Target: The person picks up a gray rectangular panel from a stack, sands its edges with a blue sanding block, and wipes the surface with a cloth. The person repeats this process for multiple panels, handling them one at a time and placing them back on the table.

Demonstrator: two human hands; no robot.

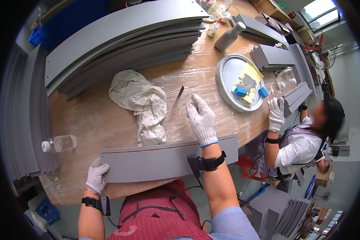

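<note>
A long grey panel with a narrow slot along its far edge lies across the near edge of the table. My left hand, in a white knit glove, grips its left end. My right hand, gloved too, reaches over the panel toward the table's middle, its fingers stretched out and holding nothing. Just beyond those fingertips is a thin dark strip, too small to tell its kind. To its left lies a crumpled off-white cloth, close to the panel's far edge.
Stacked grey panels fill the far left. A plastic bottle lies at left. On the right stand a round white lid bearing blue blocks and yellow paper, and a grey bottle. A co-worker holds grey panels at right.
</note>
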